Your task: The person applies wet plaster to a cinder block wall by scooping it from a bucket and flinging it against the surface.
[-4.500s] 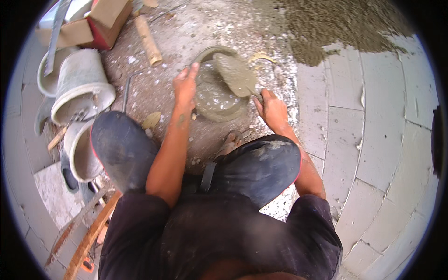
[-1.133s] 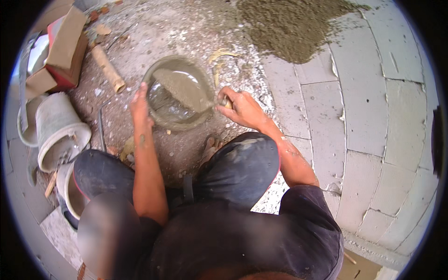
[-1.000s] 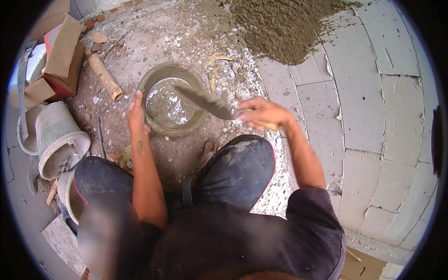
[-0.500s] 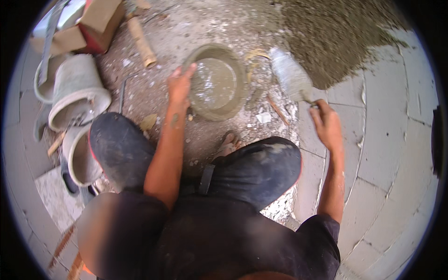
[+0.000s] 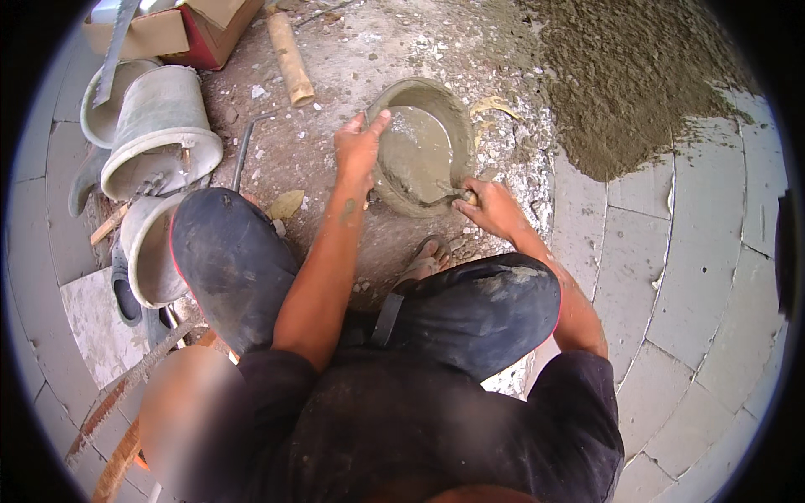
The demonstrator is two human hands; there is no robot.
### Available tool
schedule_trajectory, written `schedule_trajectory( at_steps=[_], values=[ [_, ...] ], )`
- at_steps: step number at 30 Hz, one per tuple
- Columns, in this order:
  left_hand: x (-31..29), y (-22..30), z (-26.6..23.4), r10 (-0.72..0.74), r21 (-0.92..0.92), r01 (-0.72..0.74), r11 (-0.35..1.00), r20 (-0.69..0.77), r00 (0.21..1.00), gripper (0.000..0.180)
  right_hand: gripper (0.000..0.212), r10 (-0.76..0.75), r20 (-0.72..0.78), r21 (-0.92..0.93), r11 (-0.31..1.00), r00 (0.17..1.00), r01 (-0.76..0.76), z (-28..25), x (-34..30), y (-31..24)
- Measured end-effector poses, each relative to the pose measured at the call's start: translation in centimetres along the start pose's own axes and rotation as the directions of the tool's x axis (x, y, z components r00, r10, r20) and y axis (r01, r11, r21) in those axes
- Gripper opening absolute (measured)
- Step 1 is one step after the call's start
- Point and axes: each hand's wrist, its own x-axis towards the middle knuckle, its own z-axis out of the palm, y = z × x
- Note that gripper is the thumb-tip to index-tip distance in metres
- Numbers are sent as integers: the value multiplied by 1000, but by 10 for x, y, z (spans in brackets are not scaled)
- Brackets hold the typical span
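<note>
A round bucket, its walls coated in grey cement, stands in front of me with wet, soupy cement at its bottom. My left hand is closed on the bucket's left rim, thumb over the edge. At the near right rim, my right hand grips the handle of a trowel. The trowel's blade reaches inside the bucket and is coated with cement, so its outline is hard to make out.
A mound of damp mortar spreads over grey tiles at the far right. On the left lie tipped pale buckets, a cardboard box and a hand saw. A wooden piece and bent metal rod lie beyond my left knee.
My right hand has brought the trowel left from beside the mortar mound into the bucket. My left hand stays on the rim. The whole view has shifted slightly.
</note>
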Motion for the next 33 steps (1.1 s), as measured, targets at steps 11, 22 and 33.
schedule_trajectory(
  at_steps=[11, 22, 33],
  values=[
    [39, -8, -33, -159, -104, 159, 982, 8, 987, 76, 25, -28, -431, -91, 996, 902, -13, -37, -31, -12],
    [37, -10, -26, -133, -90, 136, 987, 40, 990, 76, 31, 624, 16, 635, 597, 781, -490, -61, -153, 112],
    [15, -4, -8, -5, -38, 5, 999, -21, 1000, 80, 25, 193, -543, -176, 926, 817, -335, -94, -127, -2]
  ],
)
